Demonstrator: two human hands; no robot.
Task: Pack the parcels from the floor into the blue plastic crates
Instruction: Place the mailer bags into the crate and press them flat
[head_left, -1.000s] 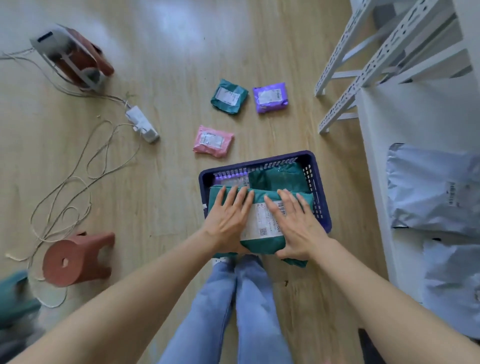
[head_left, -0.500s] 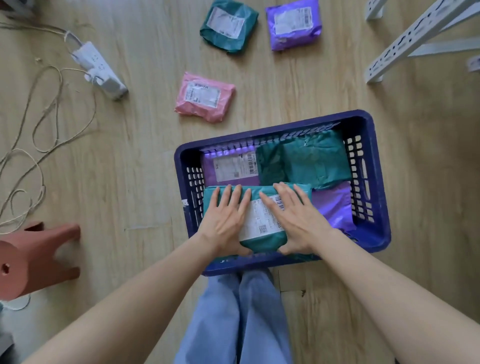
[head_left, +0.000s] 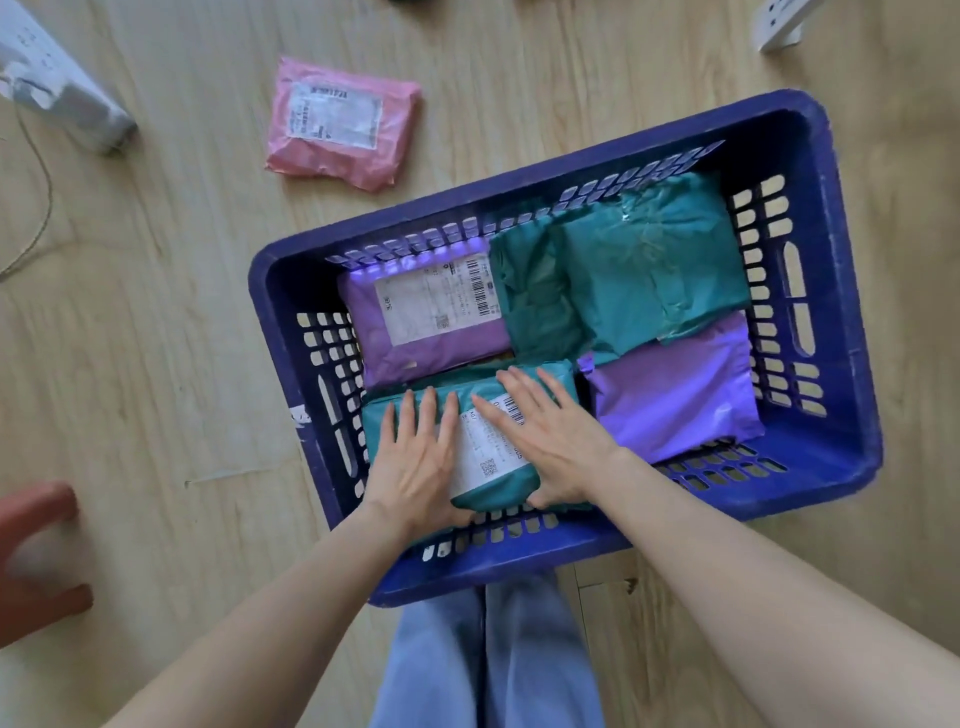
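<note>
Now | left hand (head_left: 415, 467), right hand (head_left: 556, 441) flat on teal parcel (head_left: 485, 457) | pink parcel (head_left: 343, 130) outside crate (head_left: 519, 571)

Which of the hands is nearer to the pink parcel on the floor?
Left. The left hand rests on the teal parcel, closer to the pink parcel; the right hand lies farther right.

Parcels (head_left: 654, 265) crowd the crate (head_left: 519, 574); open floor (head_left: 156, 364) surrounds the pink parcel (head_left: 343, 130).
</note>
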